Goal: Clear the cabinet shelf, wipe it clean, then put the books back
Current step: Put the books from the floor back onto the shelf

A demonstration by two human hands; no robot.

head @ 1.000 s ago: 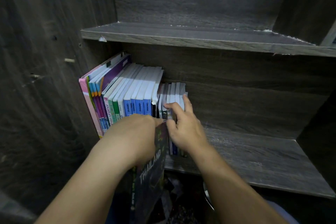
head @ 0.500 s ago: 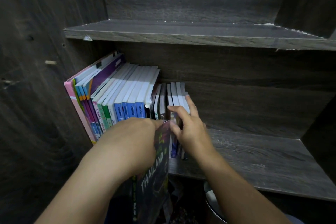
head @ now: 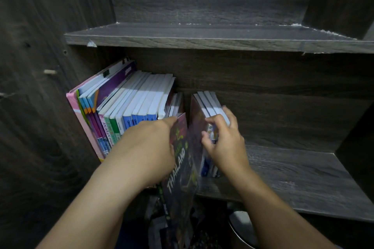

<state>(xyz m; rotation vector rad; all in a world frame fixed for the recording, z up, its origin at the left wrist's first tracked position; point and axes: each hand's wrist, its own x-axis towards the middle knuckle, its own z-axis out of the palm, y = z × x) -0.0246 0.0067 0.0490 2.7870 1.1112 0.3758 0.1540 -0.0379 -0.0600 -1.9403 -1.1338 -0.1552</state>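
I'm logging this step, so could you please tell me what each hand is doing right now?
Left hand: grips the Thailand book.
Right hand: grips the rightmost thin books.

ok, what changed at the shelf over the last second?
The right hand tipped the thin books at the end of the row to the right, opening a gap beside the taller books. The left hand moved the Thailand book up toward that gap. Unchanged: each hand keeps its grip on the same books, and the taller books still lean at the left end of the shelf.
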